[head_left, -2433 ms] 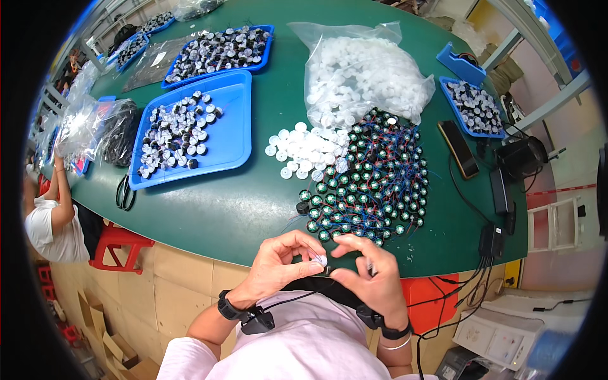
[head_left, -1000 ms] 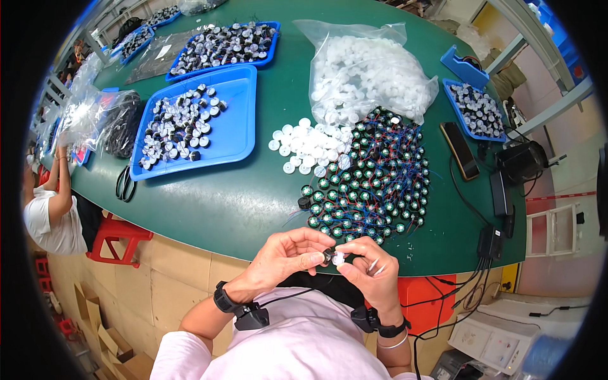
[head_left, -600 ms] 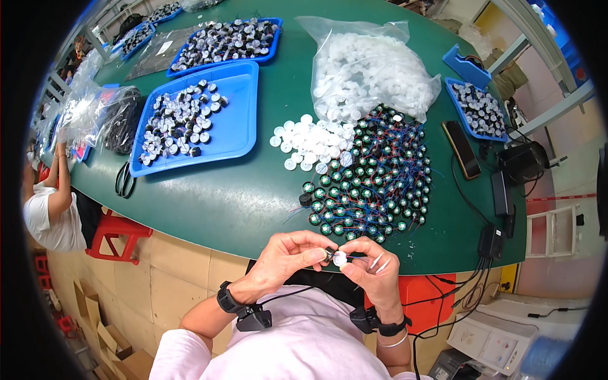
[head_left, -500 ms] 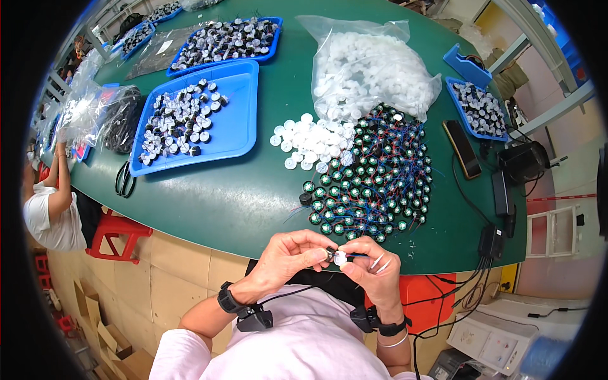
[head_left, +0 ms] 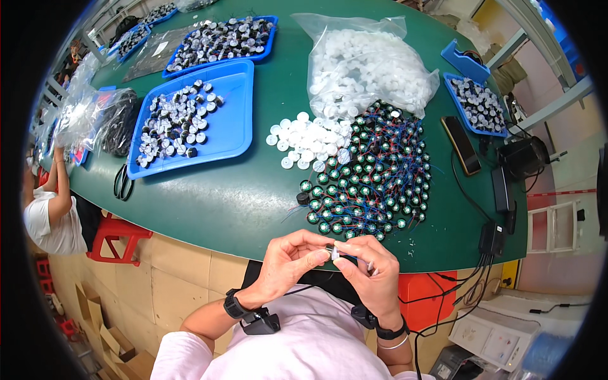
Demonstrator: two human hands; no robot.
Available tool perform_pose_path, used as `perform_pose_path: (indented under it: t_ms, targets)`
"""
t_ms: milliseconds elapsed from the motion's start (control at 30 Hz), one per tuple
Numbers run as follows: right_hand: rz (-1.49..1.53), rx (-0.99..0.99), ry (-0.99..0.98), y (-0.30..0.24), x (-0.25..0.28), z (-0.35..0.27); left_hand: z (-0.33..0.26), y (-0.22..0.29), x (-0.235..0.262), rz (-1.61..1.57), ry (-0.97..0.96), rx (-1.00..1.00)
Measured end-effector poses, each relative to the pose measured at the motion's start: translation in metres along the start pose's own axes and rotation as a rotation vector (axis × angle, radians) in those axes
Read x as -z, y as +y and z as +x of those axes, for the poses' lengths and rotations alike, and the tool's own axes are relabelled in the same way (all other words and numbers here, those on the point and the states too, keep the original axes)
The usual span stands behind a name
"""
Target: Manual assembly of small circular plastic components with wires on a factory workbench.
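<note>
Left hand [head_left: 292, 256] and right hand [head_left: 370, 272] pinch one small white-capped component [head_left: 334, 253] between fingertips, near the pile of wired round components [head_left: 367, 174] on the green table [head_left: 234, 196].

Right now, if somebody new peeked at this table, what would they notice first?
Probably the big heap of small round green parts with red and blue wires in the middle of the green table, with white caps beside it. Nearer the edge, the left hand and right hand pinch one small part between them.
</note>
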State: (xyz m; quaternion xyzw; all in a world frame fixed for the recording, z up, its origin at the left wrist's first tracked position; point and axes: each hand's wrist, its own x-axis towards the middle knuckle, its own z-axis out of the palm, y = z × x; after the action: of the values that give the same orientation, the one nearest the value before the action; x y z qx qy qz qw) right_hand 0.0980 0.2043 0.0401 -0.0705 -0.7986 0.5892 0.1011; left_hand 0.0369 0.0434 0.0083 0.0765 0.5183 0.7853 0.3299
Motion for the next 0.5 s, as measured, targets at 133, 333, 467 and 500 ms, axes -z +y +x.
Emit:
perform_pose_path:
  t_ms: [133,333,467,500]
  targets:
    - [-0.050,0.038,0.006,-0.0024,-0.0015,0.0030,-0.0005,-0.0041,-0.0038,0.001,0.010,-0.097]
    - [-0.045,0.128,0.026,0.0045,-0.0079,0.0083,0.0006,-0.0079,-0.0075,0.043,0.075,-0.154]
    - [-0.098,0.160,-0.002,0.0048,-0.0101,0.0071,0.0028,-0.0079,-0.0037,-0.057,0.053,-0.038]
    - [-0.100,0.151,-0.013,0.0037,-0.0101,0.0067,0.0035,-0.0085,-0.0013,-0.081,0.040,-0.012]
